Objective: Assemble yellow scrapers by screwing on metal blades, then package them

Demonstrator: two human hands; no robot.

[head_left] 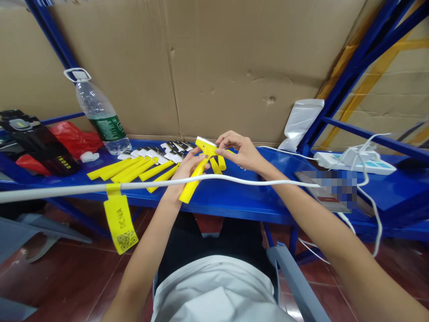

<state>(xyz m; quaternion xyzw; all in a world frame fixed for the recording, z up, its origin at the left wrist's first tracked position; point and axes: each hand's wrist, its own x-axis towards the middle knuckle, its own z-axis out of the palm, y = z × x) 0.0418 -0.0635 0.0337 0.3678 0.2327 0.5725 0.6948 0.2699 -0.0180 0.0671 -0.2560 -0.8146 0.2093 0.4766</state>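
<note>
A yellow scraper (193, 182) with a wide flat head is held up over the front of the blue table. My left hand (187, 167) is closed around its neck, and the handle slants down toward me. At the right end of the head, the bent fingers of my right hand (240, 150) pinch its edge. Just beyond and below my hands lie a couple of other yellow handles (216, 166), partly hidden. On the left, several yellow scrapers (134, 170) lie in a row, their heads covered by black-and-white cards (172, 152).
A large clear bottle (100, 112) and a black flask (43, 147) stand left, near a red plastic bag (75, 141). A white cable (234, 179) with a yellow tag (120, 223) crosses before my arms. At right are a power strip (365, 163) and a blurred-out flat object (328, 192).
</note>
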